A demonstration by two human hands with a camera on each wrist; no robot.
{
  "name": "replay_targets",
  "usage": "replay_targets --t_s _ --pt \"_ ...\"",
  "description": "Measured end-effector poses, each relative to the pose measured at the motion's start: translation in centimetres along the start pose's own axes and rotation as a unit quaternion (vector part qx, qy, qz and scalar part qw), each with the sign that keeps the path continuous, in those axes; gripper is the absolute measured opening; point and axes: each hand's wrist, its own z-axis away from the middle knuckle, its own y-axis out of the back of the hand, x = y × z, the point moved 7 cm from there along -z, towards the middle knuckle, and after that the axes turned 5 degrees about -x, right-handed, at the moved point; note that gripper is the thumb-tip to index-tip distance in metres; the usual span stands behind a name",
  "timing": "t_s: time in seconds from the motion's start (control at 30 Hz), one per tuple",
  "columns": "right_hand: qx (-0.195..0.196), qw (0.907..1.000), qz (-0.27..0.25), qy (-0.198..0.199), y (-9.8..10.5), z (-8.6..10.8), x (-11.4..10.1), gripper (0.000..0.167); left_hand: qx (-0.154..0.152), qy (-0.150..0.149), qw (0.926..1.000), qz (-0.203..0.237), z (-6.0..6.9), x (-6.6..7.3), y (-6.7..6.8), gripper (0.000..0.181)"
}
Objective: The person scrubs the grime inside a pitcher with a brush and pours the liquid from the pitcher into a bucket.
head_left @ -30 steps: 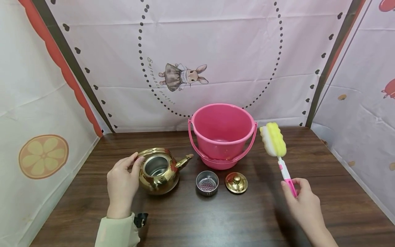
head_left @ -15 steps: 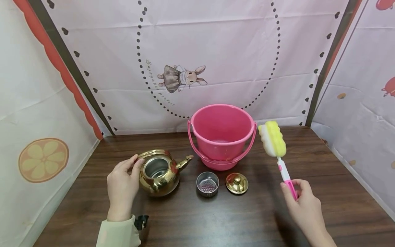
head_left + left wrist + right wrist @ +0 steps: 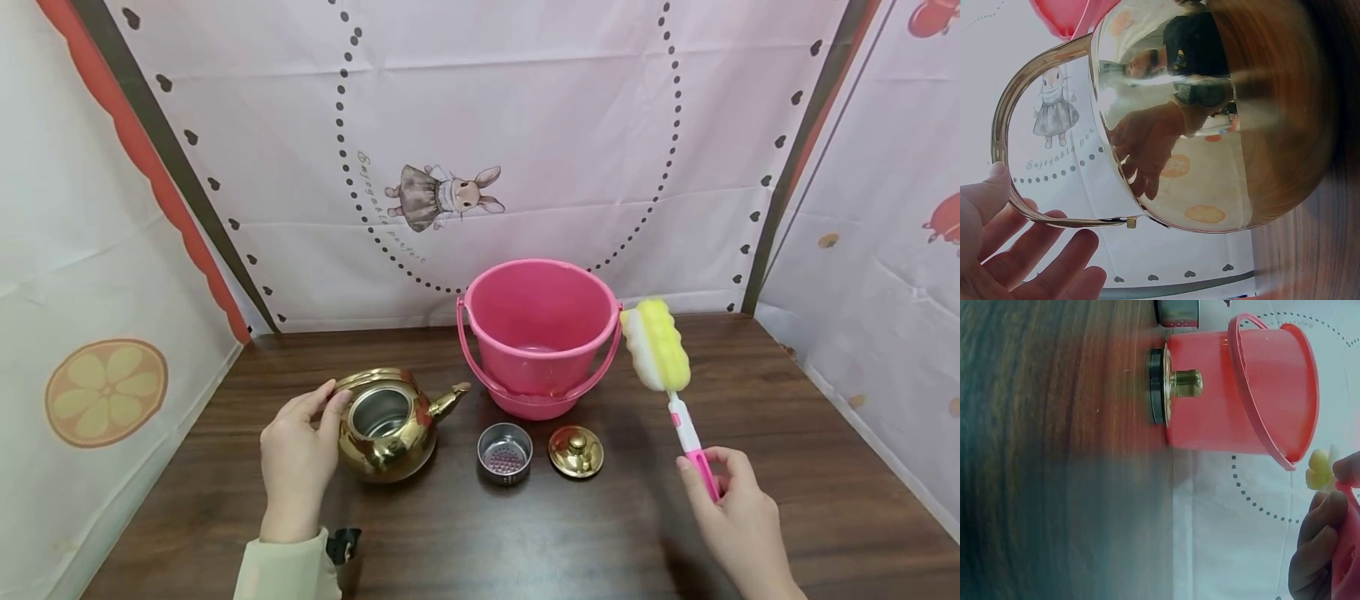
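My left hand [image 3: 300,458] pinches the handle [image 3: 1000,128] of a shiny gold teapot [image 3: 397,458] between thumb and fingers. The pot is lidless, stands on the table and has its spout towards the right. A brush with a yellow and white sponge head [image 3: 660,346] is in my right hand [image 3: 738,517], which grips its pink and white handle [image 3: 686,433]. The sponge end points up, held above the table. Between the hands sit a perforated metal strainer [image 3: 505,454] and the gold teapot lid [image 3: 576,452], knob upward.
A pink bucket [image 3: 536,375] with its carrying handle lowered in front stands behind the strainer and lid. The brown wooden table [image 3: 450,542] ends at printed cloth walls [image 3: 555,125] on the back and both sides.
The sponge brush has shifted slightly left and down in the head view, along with my right hand. My left hand keeps its hold on the teapot handle. The camera has tilted slightly.
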Motion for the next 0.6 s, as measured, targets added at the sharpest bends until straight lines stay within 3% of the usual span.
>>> replay_targets --t_s 0.6 --pt "-0.028 0.9995 -0.004 -0.017 -0.65 0.09 -0.01 0.037 0.004 -0.002 1.0 -0.007 -0.01 0.05 -0.08 0.03"
